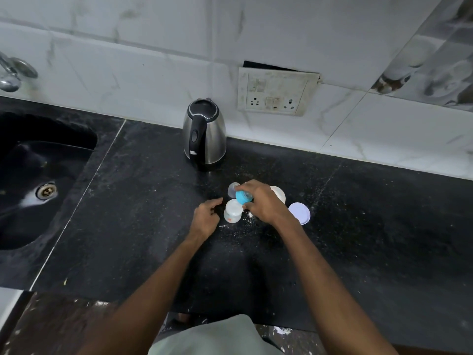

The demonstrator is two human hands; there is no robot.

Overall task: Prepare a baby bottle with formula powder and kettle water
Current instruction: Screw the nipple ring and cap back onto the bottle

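Note:
A clear baby bottle [233, 210] stands open-topped on the black counter [143, 201], with white contents inside. My right hand [263, 201] holds the blue bottle collar [243, 197] just above and behind the bottle. A clear cap [232, 189] lies behind the collar. My left hand [206, 217] rests on the counter just left of the bottle, fingers loosely curled, holding nothing. An open round powder container [280, 194] sits partly hidden behind my right hand, and its pale lid [300, 213] lies to the right. The steel kettle [204, 134] stands by the wall.
White powder is scattered on the counter around the bottle. A black sink [38, 180] with a drain lies at the far left, a tap [12, 73] above it. A wall socket plate [276, 92] is behind the kettle. The counter's front edge runs near my body.

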